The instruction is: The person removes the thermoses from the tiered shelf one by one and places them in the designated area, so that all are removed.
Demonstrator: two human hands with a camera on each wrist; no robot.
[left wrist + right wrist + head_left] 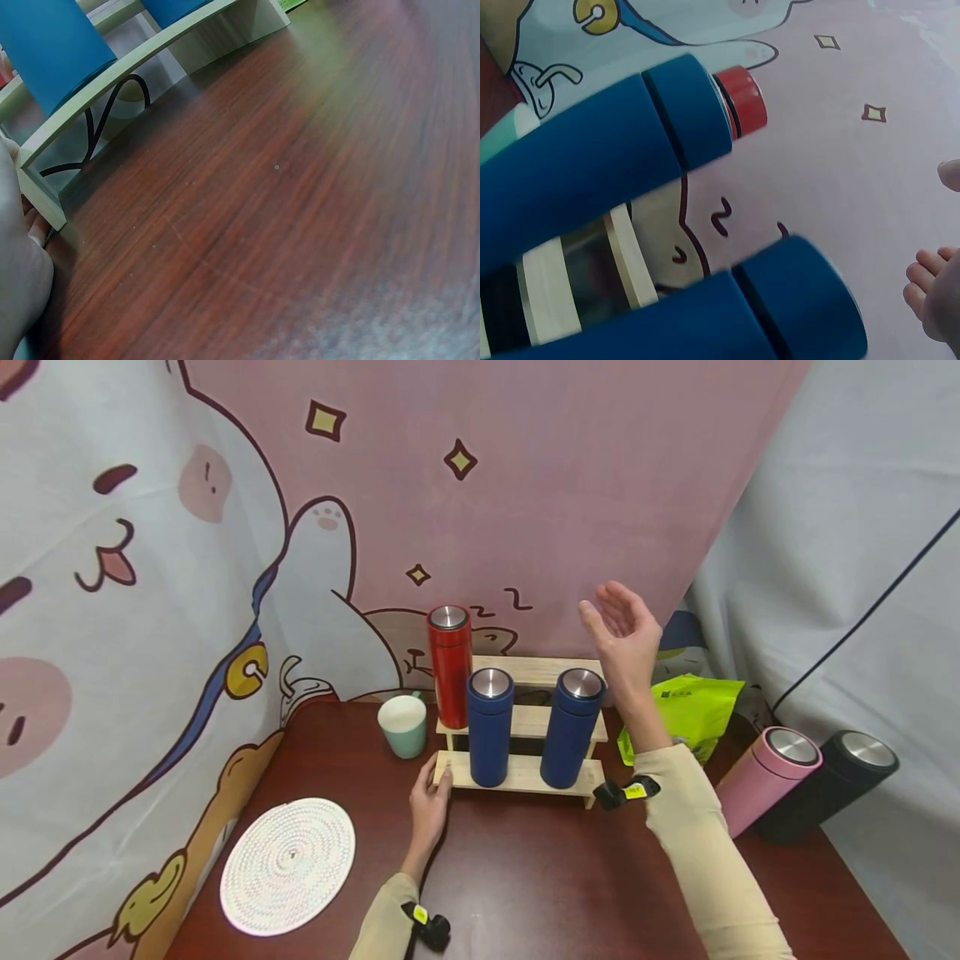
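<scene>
Reddish-brown, wood-grained counter [525, 877] bears a pale wooden three-tier stand [527, 773]. On its lowest tier stand a left blue steel-topped cylindrical bottle [490, 731] and a right blue bottle [572, 735]; a red bottle [450, 668] occupies the middle tier's left end. Right hand [626, 643] hovers raised and empty, fingers loosely bent; left hand [427, 806] grips the stand's near-left corner. Arranging bottles seems underway; the next move likely calls for keeping the stand steady.

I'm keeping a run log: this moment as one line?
left hand: grips shelf at left end | right hand: mid-air, empty | on shelf: two blue bottles, red bottle behind
</scene>
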